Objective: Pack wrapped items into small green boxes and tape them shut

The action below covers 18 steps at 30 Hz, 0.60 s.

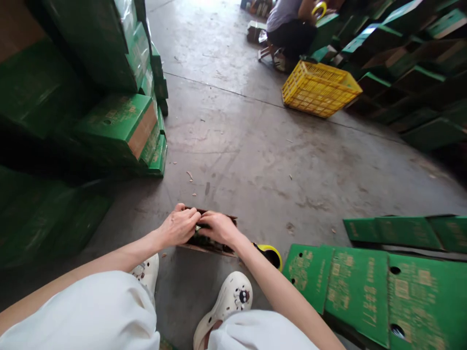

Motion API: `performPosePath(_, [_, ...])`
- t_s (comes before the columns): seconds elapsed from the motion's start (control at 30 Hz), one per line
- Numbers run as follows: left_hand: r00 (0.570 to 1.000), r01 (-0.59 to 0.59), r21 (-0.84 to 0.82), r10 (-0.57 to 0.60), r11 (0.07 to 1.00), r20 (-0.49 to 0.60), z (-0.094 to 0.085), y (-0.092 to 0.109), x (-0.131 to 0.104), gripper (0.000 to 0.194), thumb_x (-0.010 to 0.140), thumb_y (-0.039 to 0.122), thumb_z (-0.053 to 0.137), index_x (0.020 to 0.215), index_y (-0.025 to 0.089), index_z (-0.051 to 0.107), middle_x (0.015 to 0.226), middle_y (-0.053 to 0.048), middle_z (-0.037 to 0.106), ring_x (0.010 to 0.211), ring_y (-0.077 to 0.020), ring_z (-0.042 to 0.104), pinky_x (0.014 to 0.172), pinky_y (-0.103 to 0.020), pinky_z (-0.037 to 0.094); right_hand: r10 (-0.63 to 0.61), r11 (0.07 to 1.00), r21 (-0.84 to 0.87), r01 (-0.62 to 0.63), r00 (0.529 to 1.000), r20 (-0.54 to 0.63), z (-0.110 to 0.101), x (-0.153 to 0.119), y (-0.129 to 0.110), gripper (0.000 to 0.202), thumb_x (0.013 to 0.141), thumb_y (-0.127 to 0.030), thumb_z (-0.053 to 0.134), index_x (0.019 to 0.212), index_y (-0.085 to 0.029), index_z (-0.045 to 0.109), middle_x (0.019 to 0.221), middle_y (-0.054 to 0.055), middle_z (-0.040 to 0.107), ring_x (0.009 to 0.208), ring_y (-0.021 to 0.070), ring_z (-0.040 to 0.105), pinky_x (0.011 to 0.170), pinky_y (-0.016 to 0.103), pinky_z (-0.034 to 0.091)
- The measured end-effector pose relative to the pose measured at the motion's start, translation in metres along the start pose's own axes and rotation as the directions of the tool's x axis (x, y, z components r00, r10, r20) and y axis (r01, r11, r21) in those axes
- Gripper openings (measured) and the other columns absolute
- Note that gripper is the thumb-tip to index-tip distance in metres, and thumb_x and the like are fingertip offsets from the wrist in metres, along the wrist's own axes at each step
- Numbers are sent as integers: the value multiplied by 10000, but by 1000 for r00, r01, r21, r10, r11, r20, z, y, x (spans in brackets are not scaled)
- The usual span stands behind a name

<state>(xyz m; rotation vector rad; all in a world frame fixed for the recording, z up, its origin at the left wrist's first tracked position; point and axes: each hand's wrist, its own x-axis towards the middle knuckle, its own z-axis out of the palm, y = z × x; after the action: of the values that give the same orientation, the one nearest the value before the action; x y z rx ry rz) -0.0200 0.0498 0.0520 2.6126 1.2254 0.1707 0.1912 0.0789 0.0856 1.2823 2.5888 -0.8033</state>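
Observation:
A narrow open cardboard box (211, 249) stands on the floor between and just beyond the white shoes, with dark contents inside that are too unclear to name. My left hand (180, 226) rests over the box's left part, its fingers curled at the far edge. Beside it, my right hand (218, 227) reaches down into the opening from the right, with its fingers bent and their tips partly hidden. The two hands nearly meet above the box. Right of the box lies a yellow and black tape dispenser (270, 254), partly behind my right forearm.
Green boxes (116, 121) are stacked at the left. Flattened green cartons (357, 287) lie at the lower right. Farther off are a yellow crate (319, 90), a crouching person (292, 29) holding a tape roll, and more green boxes (412, 82).

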Motion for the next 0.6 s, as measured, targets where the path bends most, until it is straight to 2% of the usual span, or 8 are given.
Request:
performPosePath(0.03, [999, -42, 14, 42, 999, 8, 1, 4, -2, 104, 971, 197, 499, 979, 201, 603, 939, -59, 665, 896, -232, 650, 960, -415, 375, 27, 999, 41, -24, 997, -77, -11, -7, 10, 285, 1011, -373, 595, 1246, -252, 701, 1261, 44, 736, 1128, 193, 689, 951, 270, 519])
performPosePath(0.1, [993, -103, 24, 102, 994, 64, 8, 12, -5, 111, 992, 245, 514, 967, 210, 617, 935, -63, 655, 848, -225, 630, 905, -403, 398, 120, 972, 231, -50, 947, -299, -29, -22, 29, 309, 1027, -382, 557, 1252, -225, 700, 1192, 62, 753, 1089, 193, 695, 972, 298, 514])
performPosePath(0.13, [988, -117, 23, 114, 993, 101, 13, 14, -5, 100, 986, 250, 539, 972, 213, 630, 949, -69, 659, 842, -226, 625, 864, -394, 410, 143, 950, 312, -32, 930, -338, -33, -28, 36, 303, 1019, -387, 570, 1225, -214, 709, 1149, 65, 760, 1063, 196, 700, 968, 308, 516])
performPosePath(0.2, [980, -109, 8, 106, 994, 166, 24, 16, -5, 75, 951, 239, 606, 999, 220, 660, 998, -83, 671, 875, -240, 626, 786, -372, 424, 92, 911, 410, 34, 955, -282, -31, -38, 43, 250, 989, -358, 617, 1157, -211, 729, 1109, 55, 760, 1032, 193, 702, 955, 306, 521])
performPosePath(0.27, [975, -76, -13, 77, 997, 210, 32, 14, -3, 128, 902, 226, 678, 1030, 231, 682, 1023, -85, 677, 928, -253, 626, 749, -348, 439, -51, 910, 404, 90, 993, -107, -18, -44, 41, 215, 952, -252, 647, 1147, -210, 728, 1160, 53, 740, 1044, 183, 689, 945, 287, 520])
performPosePath(0.37, [968, -66, -35, 72, 997, 242, 39, 9, -2, 244, 836, 207, 753, 1072, 236, 694, 1057, -83, 683, 979, -260, 624, 748, -322, 469, -122, 984, 145, 107, 988, 98, 9, -49, 29, 294, 915, -80, 599, 1161, -196, 712, 1158, 82, 717, 1095, 215, 643, 957, 320, 505])
performPosePath(0.47, [955, -131, -55, 141, 990, 262, 44, 6, -1, 182, 859, 138, 705, 1026, 211, 702, 1001, -84, 693, 918, -239, 646, 774, -312, 491, -59, 982, -177, 71, 995, 77, 30, -51, 18, 206, 991, -120, 524, 1040, -185, 713, 1076, 126, 704, 1141, 288, 589, 978, 413, 471])
performPosePath(0.6, [948, -166, -44, 172, 985, 267, 49, 8, 1, 157, 876, 55, 643, 940, 191, 689, 930, -76, 692, 816, -211, 684, 736, -289, 500, 56, 948, -318, -17, 992, 114, 43, -47, 6, 256, 1017, -104, 456, 1083, -138, 700, 1059, 163, 708, 997, 271, 645, 921, 406, 477])
